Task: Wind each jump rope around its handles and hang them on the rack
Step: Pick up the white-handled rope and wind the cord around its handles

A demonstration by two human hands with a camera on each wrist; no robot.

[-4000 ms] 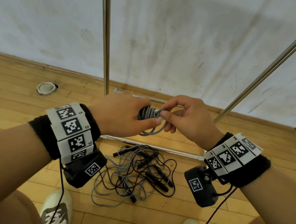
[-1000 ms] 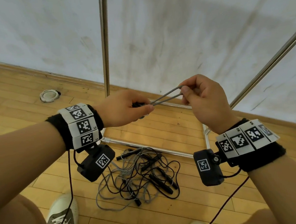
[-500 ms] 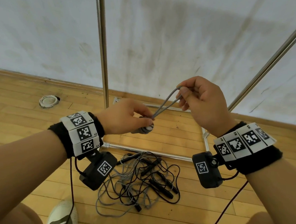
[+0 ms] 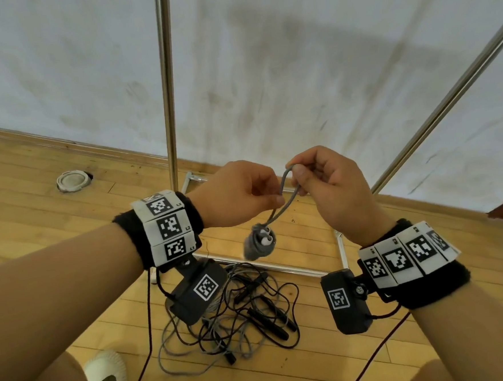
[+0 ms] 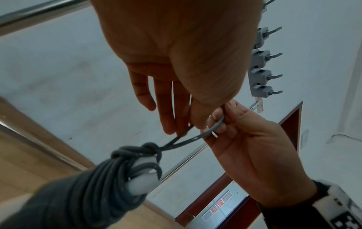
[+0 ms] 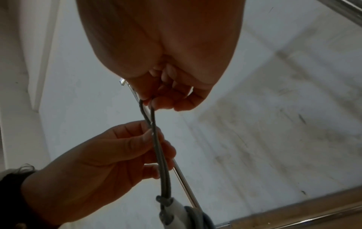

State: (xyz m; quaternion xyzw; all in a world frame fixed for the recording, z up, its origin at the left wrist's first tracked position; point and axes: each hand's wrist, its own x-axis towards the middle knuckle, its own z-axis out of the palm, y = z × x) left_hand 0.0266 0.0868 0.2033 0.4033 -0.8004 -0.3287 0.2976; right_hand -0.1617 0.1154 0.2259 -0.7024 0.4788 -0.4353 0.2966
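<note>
Right hand (image 4: 330,190) and left hand (image 4: 239,197) each pinch the gray rope loop (image 4: 286,194), wound bundle (image 4: 260,244) dangling

A tangle of jump ropes (image 4: 238,319) is spread on the wooden floor (image 4: 37,211), beside the rack's base bars (image 4: 279,267).

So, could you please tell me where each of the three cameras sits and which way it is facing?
Head: worn on the head, looking down at both forearms, the wound grey rope bundle and the tangled ropes on the floor.
Left wrist: under the left hand, looking up along it at the rope loop, with rack hooks beyond.
Right wrist: under the right hand, facing the wall.
Shared: both wrist views show both hands on the loop.
</note>
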